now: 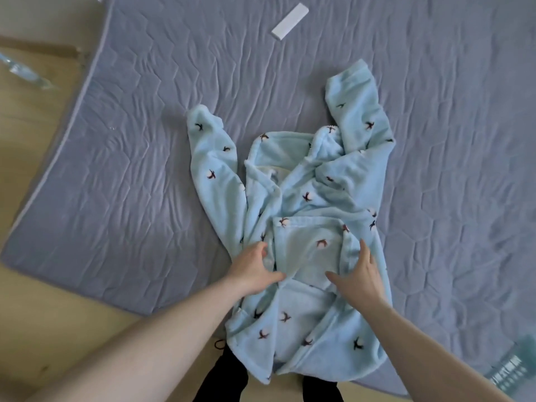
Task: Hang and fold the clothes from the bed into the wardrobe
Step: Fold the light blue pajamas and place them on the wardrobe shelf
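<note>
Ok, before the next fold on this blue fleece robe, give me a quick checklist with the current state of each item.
1. Robe lying on the mattress: ok, though its hem hangs over the near edge.
2. Left hand on the fabric: ok, fingers curled at the pocket's left edge.
3. Right hand on the fabric: ok, resting flat on it.
4. Left sleeve straightened: ok, spread apart from the body.
5. Right sleeve straightened: not ok, bunched at the shoulder.
6. Fold area free: ok, the white box lies far off.
</note>
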The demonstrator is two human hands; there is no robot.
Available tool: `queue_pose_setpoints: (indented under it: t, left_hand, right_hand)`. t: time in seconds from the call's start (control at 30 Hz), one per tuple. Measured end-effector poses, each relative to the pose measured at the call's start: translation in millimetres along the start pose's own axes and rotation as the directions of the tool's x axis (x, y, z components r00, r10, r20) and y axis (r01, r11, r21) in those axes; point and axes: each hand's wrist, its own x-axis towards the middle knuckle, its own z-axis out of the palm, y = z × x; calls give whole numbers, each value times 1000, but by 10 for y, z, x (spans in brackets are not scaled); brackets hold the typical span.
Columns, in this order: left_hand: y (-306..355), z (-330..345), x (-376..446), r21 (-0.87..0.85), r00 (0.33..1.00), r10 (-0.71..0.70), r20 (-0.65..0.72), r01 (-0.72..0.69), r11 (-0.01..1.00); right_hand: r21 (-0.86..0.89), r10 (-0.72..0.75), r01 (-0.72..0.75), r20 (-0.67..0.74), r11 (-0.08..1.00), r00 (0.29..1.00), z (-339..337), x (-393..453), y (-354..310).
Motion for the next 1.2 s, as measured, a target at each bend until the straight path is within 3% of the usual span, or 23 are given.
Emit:
queue_pose_setpoints:
  t: [0.1, 0.2, 0.3, 0.4, 0.47, 0.53, 0.6, 0.7, 0.8, 0.93, 1.07, 1.2]
  left_hand:
    - [90, 315, 136, -137, 998, -55, 15, 57, 989]
    - [190, 552, 150, -214, 994, -92, -61, 77, 974]
    - [243, 648, -12, -186, 993, -22, -119, 0, 983]
    - [174, 626, -315, -70, 970, 179, -164, -192, 979]
    - [51, 580, -484, 67, 957, 265, -119, -259, 964]
    - [-111, 497, -550, 168, 949, 301, -95, -282, 945]
    - [-272, 349, -522, 166, 957, 254, -139, -230, 959]
    - [-451, -9, -334, 71, 950, 116, -289, -99, 993]
    - [-513, -515, -17, 24, 907, 24, -421, -15, 1000]
    - [-379, -1153, 506, 53, 860, -40, -509, 77, 996]
    - [-102, -1594, 1036, -115, 795, -149, -588, 100, 988]
    - [-31, -1811, 1465, -264, 750, -369, -549, 264, 928]
  right_hand:
    - [-56, 20, -20, 2, 998, 1000, 90, 80, 135]
    - [-10, -101, 101, -80, 995, 992, 84, -62, 268]
    - [9, -227, 230, -132, 973, 965, -2, -402, 539]
    - [-233, -304, 295, -5, 927, 953, -167, -722, 948]
    - [-471, -216, 277, 180, 837, 960, -264, -872, 1236]
    - [-573, -44, 218, 301, 790, 953, -344, -956, 1461]
    - [-530, 80, 137, 365, 837, 928, -398, -971, 1565]
    - [-495, 135, 81, 386, 865, 913, -408, -859, 1390]
    - [-388, 70, -9, 144, 922, 987, -453, -557, 1024]
    - [79, 13, 0, -166, 997, 986, -661, 130, 278]
    - [312, 107, -19, -266, 950, 958, -890, 970, -509]
    - [436, 219, -63, -316, 898, 923, -993, 1643, -960]
